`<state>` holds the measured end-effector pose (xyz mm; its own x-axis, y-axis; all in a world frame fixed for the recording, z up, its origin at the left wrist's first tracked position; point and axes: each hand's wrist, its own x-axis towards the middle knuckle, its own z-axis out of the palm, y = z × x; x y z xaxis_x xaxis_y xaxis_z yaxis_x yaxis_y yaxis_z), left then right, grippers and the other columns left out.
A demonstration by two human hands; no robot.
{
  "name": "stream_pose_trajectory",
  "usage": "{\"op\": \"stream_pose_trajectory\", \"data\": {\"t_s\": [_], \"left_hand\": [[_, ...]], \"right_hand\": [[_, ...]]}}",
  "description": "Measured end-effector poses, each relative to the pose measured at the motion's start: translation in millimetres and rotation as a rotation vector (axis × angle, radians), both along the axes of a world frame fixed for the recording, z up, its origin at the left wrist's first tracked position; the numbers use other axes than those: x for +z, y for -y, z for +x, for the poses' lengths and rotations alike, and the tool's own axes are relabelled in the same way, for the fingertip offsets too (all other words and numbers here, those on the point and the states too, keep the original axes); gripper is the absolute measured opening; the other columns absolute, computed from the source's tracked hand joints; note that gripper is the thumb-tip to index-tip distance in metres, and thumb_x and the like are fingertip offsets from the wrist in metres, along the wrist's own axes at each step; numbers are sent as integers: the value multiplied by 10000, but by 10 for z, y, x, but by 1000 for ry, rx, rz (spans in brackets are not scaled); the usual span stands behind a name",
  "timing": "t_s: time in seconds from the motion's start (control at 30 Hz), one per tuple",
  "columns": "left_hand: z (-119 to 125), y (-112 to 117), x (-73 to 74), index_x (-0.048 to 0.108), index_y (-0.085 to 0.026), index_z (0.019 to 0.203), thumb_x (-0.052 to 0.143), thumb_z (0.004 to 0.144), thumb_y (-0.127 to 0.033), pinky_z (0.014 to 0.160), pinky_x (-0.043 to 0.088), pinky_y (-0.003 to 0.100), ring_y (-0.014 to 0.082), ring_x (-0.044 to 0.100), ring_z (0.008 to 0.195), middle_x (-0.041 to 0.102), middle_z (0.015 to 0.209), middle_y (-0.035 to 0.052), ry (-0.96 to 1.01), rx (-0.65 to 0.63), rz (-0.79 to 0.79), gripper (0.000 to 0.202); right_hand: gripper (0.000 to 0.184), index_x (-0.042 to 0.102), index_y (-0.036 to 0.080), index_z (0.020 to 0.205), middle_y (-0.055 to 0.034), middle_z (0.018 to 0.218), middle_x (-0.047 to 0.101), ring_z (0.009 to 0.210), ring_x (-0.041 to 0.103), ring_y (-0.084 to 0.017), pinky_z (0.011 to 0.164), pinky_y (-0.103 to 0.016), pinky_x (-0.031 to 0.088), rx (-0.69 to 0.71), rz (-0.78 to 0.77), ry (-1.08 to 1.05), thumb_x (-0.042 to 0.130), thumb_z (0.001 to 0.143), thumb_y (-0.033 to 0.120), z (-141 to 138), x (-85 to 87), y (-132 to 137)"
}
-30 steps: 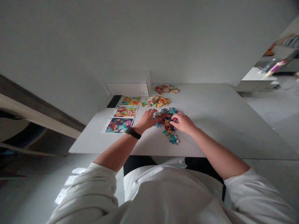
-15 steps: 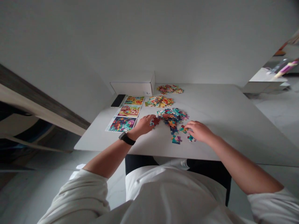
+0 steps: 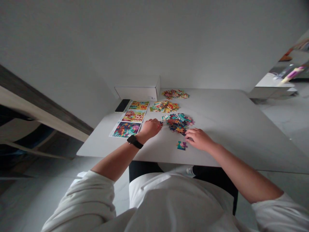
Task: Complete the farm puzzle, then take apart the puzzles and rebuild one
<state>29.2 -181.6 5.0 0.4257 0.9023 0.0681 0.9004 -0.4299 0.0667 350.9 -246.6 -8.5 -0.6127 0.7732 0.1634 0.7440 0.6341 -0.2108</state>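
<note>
A heap of dark, multicoloured jigsaw puzzle pieces (image 3: 180, 121) lies on the white table between my hands. My left hand (image 3: 152, 127), with a black watch on its wrist, is at the heap's left side. Its fingers are curled closed on a puzzle piece (image 3: 161, 123), which shows only as a small dark red bit at the fingertips. My right hand (image 3: 199, 139) is at the heap's near right edge, fingers bent together at a dark puzzle piece (image 3: 183, 133); the palm hides what is under it. One loose teal and purple piece (image 3: 182, 145) lies nearer to me.
Behind the heap are a yellowish pile of pieces (image 3: 165, 106) and a reddish one (image 3: 175, 94). A picture sheet (image 3: 131, 120) with three printed scenes lies at the left, beside a black phone (image 3: 122, 105). A white box (image 3: 137, 92) stands against the wall.
My right hand has moved left toward the heap, and the loose pieces by its fingers no longer show. My left hand has shifted slightly right, now covering most of the red piece.
</note>
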Motion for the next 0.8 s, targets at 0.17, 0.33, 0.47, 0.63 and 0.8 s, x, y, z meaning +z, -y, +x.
{"op": "stream_pose_trajectory", "data": {"t_s": [0.17, 0.33, 0.47, 0.63, 0.8], "left_hand": [[34, -125, -41, 705, -201, 1308, 609, 1038, -380, 967, 550, 353, 276, 739, 1121, 774, 1205, 123, 89, 105, -33, 337], [-163, -224, 49, 672, -177, 1407, 765, 918, -444, 875, 558, 308, 271, 757, 1072, 772, 1269, 127, 131, 106, -123, 565], [-350, -234, 87, 789, -159, 1158, 743, 917, -495, 814, 544, 310, 291, 767, 1002, 792, 1084, 143, 0, 56, -188, 417], [-362, -209, 64, 755, -178, 1112, 801, 817, -317, 768, 527, 289, 257, 755, 955, 791, 1065, 100, 102, 18, -194, 329], [-367, -276, 56, 710, -193, 1030, 749, 786, -172, 734, 523, 270, 190, 718, 833, 772, 949, 33, 417, 112, -250, 248]], "right_hand": [[201, 792, 237, 1187, -114, 1223, 756, 1131, 697, -289, 1005, -422, 540, -160, 32, 41, 715, 1004, 269, 6, 22, -63], [233, 779, 242, 1223, -119, 1253, 747, 1140, 705, -297, 1003, -426, 552, -204, 2, 70, 717, 1002, 280, -46, 2, -73], [228, 773, 254, 1222, -114, 1285, 744, 1139, 711, -291, 1020, -426, 554, -221, 4, 65, 702, 1008, 283, -4, -24, -110], [302, 742, 229, 1257, -138, 1318, 734, 1176, 712, -321, 1051, -452, 553, -292, -23, 76, 766, 965, 299, -45, -53, -169], [407, 709, 227, 1305, -154, 1379, 717, 1254, 698, -321, 1095, -447, 539, -332, -97, 64, 823, 916, 266, -112, -18, -215]]}}
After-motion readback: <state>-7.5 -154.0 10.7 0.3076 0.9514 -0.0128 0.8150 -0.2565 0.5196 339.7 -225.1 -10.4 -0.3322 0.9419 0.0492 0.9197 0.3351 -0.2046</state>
